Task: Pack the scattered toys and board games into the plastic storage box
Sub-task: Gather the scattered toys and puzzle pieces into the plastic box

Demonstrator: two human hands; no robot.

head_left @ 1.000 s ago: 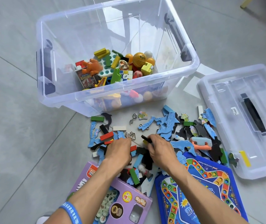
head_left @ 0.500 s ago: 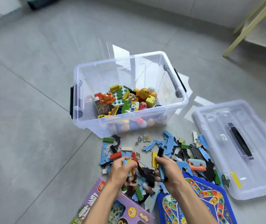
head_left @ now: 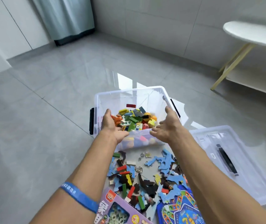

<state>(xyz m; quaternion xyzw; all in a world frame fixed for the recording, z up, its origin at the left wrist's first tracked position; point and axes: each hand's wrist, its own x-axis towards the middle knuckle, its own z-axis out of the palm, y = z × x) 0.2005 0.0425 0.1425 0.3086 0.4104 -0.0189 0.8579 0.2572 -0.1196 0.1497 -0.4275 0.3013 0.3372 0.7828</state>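
Note:
The clear plastic storage box stands on the floor ahead, holding several coloured blocks, balls and small toys. My left hand and my right hand are stretched over its near rim, palms facing each other, fingers spread and holding nothing. A red block is in mid-air inside the box. Between me and the box lies a heap of blue and black puzzle pieces and coloured blocks. A purple game box and a blue board game lie nearest me.
The box's clear lid with a black handle lies on the floor to the right. A white table with pale wooden legs stands at the far right. Small metal rings lie among the pieces. Grey floor tiles spread to the left.
Both hands lifted a handful of pieces off the floor heap, moved forward over the box and let go; the pieces are dropping into it. The camera tilted up.

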